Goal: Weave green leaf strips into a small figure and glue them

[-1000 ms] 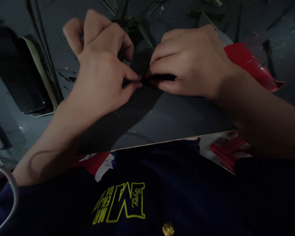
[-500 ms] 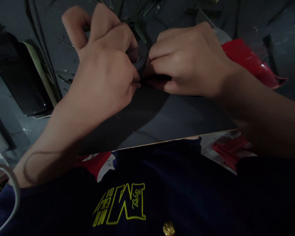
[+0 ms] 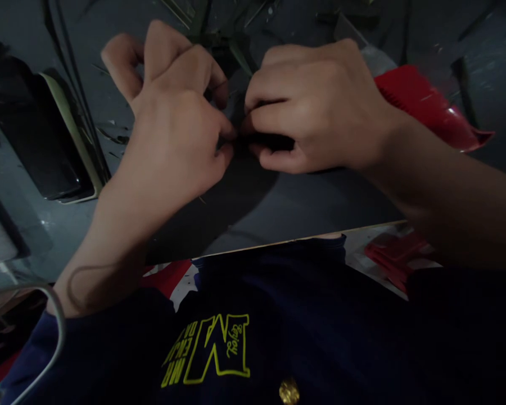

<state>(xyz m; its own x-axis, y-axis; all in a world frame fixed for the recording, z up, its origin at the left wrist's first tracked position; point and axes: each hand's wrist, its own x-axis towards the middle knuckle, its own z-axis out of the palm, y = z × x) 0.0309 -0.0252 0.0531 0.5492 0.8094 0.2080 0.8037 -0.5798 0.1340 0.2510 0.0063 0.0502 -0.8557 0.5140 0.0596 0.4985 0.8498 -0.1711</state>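
Note:
Over the dark table (image 3: 253, 208), my left hand (image 3: 172, 124) has its thumb and index finger closed in a pinch, with the other fingers curled. My right hand (image 3: 320, 107) faces it, its fingers bent and drawn together at the tips. The two sets of fingertips nearly meet. Whatever they hold is hidden in shadow between them. Just beyond the hands lie dark green leaf-like strips (image 3: 219, 42).
A black phone-like object (image 3: 42, 135) lies at the left with a pale green edge beneath it. A red glossy wrapper (image 3: 425, 104) is beyond my right wrist. A white cable (image 3: 61, 326) loops by my left sleeve. The table edge (image 3: 278, 243) runs close to my body.
My left hand has shifted slightly left and toward me. My right hand has moved a little left, its lower fingers showing more. The white cable has swung right.

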